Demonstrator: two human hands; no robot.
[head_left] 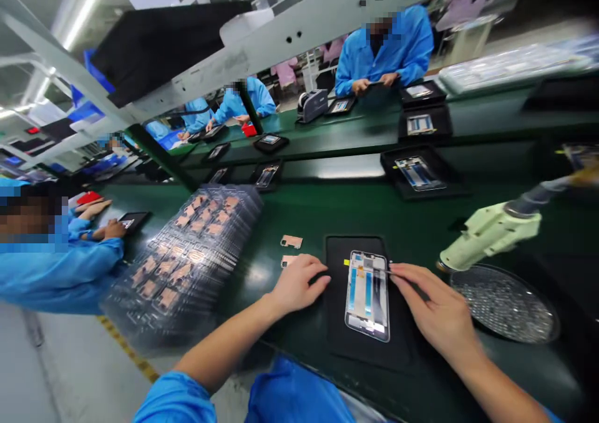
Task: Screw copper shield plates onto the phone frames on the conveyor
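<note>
Phone frame [367,295], one, pale with blue strips, lying face-up in the black tray [334,323], which serves as reference for all places below; a yellow tab [346,262] juts from the frame's upper left edge. Right hand [440,311], at the tray's right side: thumb and forefinger pinched together on a slim tool [390,272], its tip at the frame's upper right edge; whether tip and frame touch cannot be told. Left hand [297,282], at the tray's left edge: thumb and forefinger apart, a gap between them, nothing gripped; contact with the tray unclear. Copper-coloured pieces, two, left of the tray: the farther piece [291,241] fully visible, the nearer piece [287,261] partly covered by the left hand. Clear plastic trays [236,242], one tall stack, well left of the tray, more copper-coloured parts on top. Pale green fixture [491,233], right of the tray, above a round glittering disc [508,304]. Second black tray [390,176], beyond the first and slightly right, bearing another frame [420,173]. Co-worker in blue [51,279], one, far left of the tray.
</note>
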